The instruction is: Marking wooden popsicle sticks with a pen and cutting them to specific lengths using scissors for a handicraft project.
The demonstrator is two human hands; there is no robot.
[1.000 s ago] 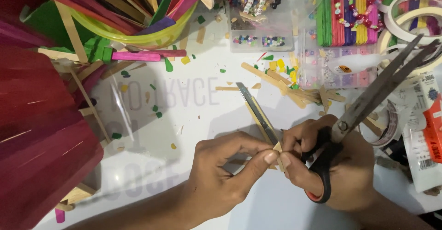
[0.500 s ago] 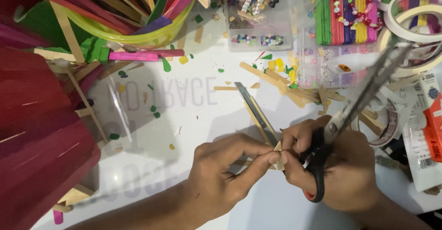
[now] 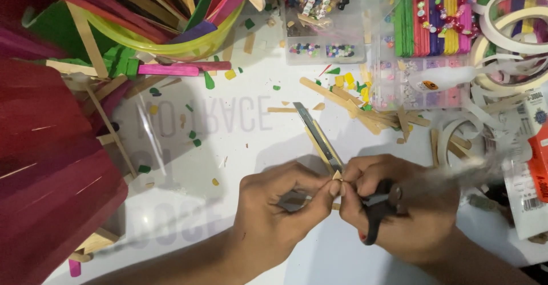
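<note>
Left hand fingers pinching small wooden stick piece, mid counter, near front edge. Right hand clenched on black scissor handles; blades now motion-blurred, swung lower toward right edge versus half second back, when raised and open. Likely mid-snip on stick. Utility knife just behind fingers. Offcuts scattered toward back edge.

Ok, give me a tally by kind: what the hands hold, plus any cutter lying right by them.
Scissors: 1, in the right hand
Small wooden piece: 1, pinched by the left hand
Utility knife: 1, lying on the white table
Total: 3
</note>
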